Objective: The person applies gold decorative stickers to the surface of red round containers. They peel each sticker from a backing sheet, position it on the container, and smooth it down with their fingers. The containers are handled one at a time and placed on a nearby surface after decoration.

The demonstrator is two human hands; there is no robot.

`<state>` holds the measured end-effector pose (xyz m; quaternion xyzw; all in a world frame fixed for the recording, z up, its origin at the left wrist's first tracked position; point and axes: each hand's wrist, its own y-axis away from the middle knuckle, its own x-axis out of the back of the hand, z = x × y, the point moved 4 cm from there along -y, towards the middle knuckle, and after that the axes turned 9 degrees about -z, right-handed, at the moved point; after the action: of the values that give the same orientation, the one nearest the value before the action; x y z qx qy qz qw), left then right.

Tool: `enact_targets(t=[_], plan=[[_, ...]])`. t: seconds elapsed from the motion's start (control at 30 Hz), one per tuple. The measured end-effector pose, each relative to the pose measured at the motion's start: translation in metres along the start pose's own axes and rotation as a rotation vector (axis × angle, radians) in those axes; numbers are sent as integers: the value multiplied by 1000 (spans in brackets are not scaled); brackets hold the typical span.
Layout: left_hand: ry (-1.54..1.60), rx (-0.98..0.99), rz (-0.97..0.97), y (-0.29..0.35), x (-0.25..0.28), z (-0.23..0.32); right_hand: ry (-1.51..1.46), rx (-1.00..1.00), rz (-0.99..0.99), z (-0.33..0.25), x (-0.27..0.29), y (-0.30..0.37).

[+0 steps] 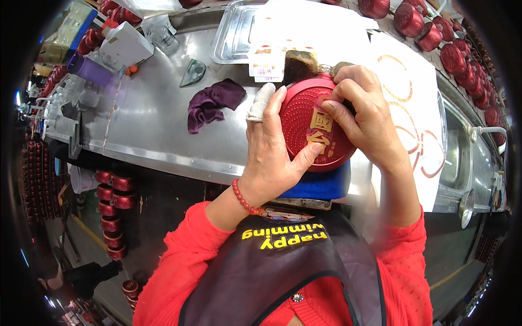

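Note:
A round, flat red bottle [298, 117] with a studded face and raised gold characters rests against a blue pad [321, 187] in front of me. My left hand [270, 155] grips its left side, the thumb pressed on the lower gold character [317, 142]. A whitish cover [262, 103] wraps one left finger. Over the upper part of the face, my right hand [370, 117] is closed, thumb and fingers pinched at the top of the upper gold character [321, 120]. Something small and pinkish shows at those fingertips; its kind is unclear.
Left of the bottle, a purple cloth [216, 103] lies on the metal table [157, 114], near a greenish flat piece [193, 73]. Beyond are a metal tray [231, 32] and labelled sheets [266, 62]. At right, gold-red strips [432, 155] lie on white paper beside a sink [457, 146].

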<state>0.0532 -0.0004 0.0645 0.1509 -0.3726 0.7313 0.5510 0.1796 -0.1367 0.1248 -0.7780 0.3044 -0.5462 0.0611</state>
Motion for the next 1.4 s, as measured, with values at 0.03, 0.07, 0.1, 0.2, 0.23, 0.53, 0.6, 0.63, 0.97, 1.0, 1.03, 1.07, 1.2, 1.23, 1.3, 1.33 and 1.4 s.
enact_targets(t=[0.03, 0.07, 0.1, 0.2, 0.23, 0.53, 0.6, 0.63, 0.97, 1.0, 1.03, 1.07, 1.2, 1.23, 1.3, 1.33, 1.4], plan=[[-1, 4, -2, 0, 0, 0, -4, -1, -3, 0, 0, 0], [1, 0, -2, 0, 0, 0, -6, -7, -2, -1, 0, -1], [5, -2, -1, 0, 0, 0, -7, -15, 4, -1, 0, -1], [19, -2, -2, 0, 0, 0, -8, -27, 4, -2, 0, -1], [24, 1, -4, 0, 0, 0, -7, -25, 1, -3, 0, -1], [8, -21, 17, 0, -1, 1, 9, -23, 17, -4, -2, -2], [20, -13, 10, 0, -1, 1, 9, -23, 19, -4, -2, -2], [25, -10, 4, 0, -1, 1, 10, -21, 18, -4, -2, -2], [7, 5, 22, -3, 4, 3, 20, -115, 124, 0, 2, 3], [19, 4, 27, -5, 7, 2, 25, -145, 156, 1, 6, 7], [40, -20, 41, -10, 11, 2, 10, -188, 171, 2, 8, 12], [53, -2, 44, -15, 16, -2, -6, -233, 185, 2, 10, 18], [137, -1, 52, -48, 20, -13, -156, -377, 139, 2, -3, 42], [116, -1, 37, -54, 20, -14, -199, -392, 124, 2, -8, 45], [85, -5, 7, -62, 19, -13, -189, -399, 151, 4, -13, 50], [57, 26, -28, -63, 20, -12, -197, -405, 152, 5, -15, 51], [29, 55, -64, -66, 18, -11, -210, -410, 153, 7, -17, 53]])
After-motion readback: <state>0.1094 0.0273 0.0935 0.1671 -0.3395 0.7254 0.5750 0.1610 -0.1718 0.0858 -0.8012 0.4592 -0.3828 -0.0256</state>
